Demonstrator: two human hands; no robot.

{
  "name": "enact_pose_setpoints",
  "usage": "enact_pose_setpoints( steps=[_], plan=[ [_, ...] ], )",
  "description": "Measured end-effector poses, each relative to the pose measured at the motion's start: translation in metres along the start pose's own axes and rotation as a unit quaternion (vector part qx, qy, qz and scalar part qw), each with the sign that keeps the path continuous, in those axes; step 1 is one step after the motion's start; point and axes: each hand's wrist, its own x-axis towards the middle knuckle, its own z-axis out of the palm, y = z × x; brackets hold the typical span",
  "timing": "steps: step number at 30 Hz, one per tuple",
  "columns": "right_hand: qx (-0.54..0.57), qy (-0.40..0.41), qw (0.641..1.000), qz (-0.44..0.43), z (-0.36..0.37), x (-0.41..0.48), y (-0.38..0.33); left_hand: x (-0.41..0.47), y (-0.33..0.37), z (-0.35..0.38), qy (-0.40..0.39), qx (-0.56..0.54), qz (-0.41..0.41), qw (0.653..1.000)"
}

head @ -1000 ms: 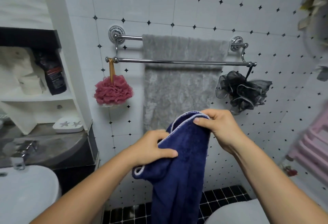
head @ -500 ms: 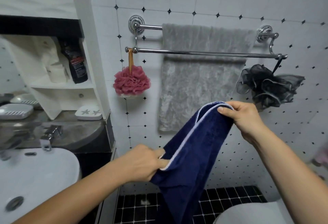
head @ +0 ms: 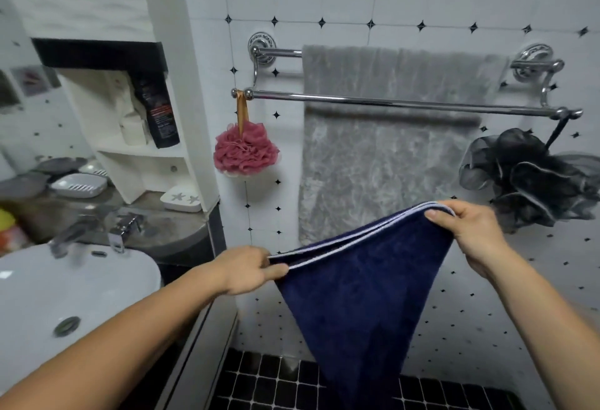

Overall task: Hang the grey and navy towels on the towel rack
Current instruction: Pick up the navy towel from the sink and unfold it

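A grey towel (head: 383,166) hangs over the back bar of the chrome double towel rack (head: 406,103) on the tiled wall. The front bar carries no towel. Below the rack I hold a navy towel (head: 363,296) with a white edge, folded and stretched between both hands. My left hand (head: 248,270) pinches its lower left corner. My right hand (head: 470,231) grips the upper right corner, higher and closer to the wall. The rest of the navy towel hangs down to a point near the floor.
A pink bath pouf (head: 245,151) hangs from the rack's left end, a black pouf (head: 532,179) from its right end. A white sink (head: 65,296) with a tap (head: 125,227) stands at left, under shelves with a dark bottle (head: 157,107) and a soap dish (head: 180,198). Black floor tiles (head: 269,380) lie below.
My hands have drawn apart, the left moving down and left, spreading the navy towel's top edge wide. My view has shifted left, showing more of the sink.
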Motion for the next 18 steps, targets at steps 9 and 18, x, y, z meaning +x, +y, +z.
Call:
enact_pose_setpoints(
  steps=[9,18],
  plan=[
    [-0.003,-0.045,0.999,0.014,-0.046,0.044,0.02,0.022,0.02,-0.018,0.194,-0.308,-0.018,0.931],
    [-0.141,-0.125,0.982,0.006,-0.07,0.066,0.025,0.072,0.042,-0.046,0.327,-0.362,-0.057,0.871]
  ],
)
